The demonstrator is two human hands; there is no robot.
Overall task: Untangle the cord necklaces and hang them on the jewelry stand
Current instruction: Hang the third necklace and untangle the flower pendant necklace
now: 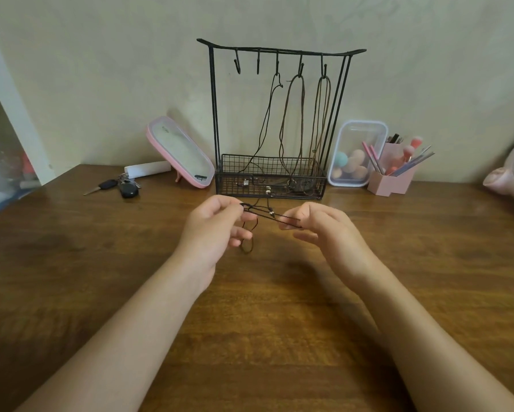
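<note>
Black cord necklace (263, 213) spans between left hand (217, 224) and right hand (324, 227), both pinching it, slack looping below the left.

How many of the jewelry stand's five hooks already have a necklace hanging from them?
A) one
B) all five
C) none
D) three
D: a black cord necklace and two brown cord necklaces hang from the three right-hand hooks of the jewelry stand, while the two left hooks are bare.

No legible text anywhere; small dark label (201, 177) on the pink mirror (180, 151) too blurred
</note>
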